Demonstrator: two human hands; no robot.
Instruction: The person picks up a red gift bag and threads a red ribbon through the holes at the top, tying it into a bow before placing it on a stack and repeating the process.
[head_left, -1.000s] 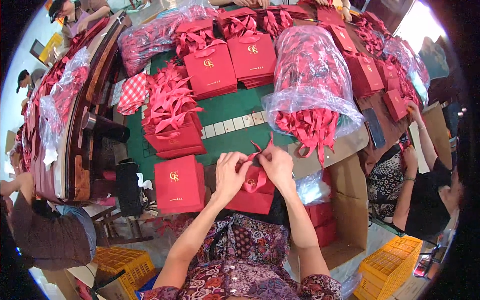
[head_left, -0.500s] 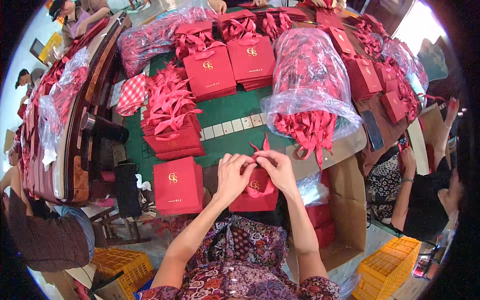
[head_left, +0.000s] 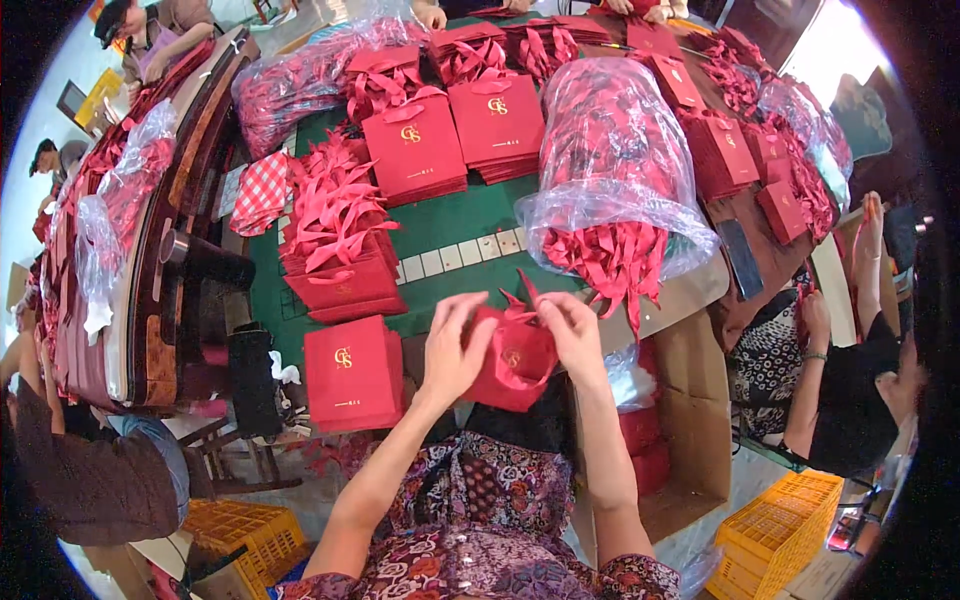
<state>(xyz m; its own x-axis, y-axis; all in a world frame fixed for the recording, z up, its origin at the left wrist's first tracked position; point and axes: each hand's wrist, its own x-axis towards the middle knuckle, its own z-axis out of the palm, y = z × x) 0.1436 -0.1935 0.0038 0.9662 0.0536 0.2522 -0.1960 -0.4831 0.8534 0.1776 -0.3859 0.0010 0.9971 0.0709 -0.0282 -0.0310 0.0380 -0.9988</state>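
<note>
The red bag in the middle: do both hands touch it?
Touching. The head view shows the left hand gripping the red bag on its left side and the right hand pressed on its upper right edge; no gap shows.

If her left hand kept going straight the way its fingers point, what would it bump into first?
The left hand points up and right across the red bag it holds; past that, probably the right hand, though depth is unclear.

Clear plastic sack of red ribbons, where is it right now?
In the head view the clear plastic sack of red ribbons lies on the green table, up and right of the hands, its open mouth spilling ribbons just above the right hand.
</note>
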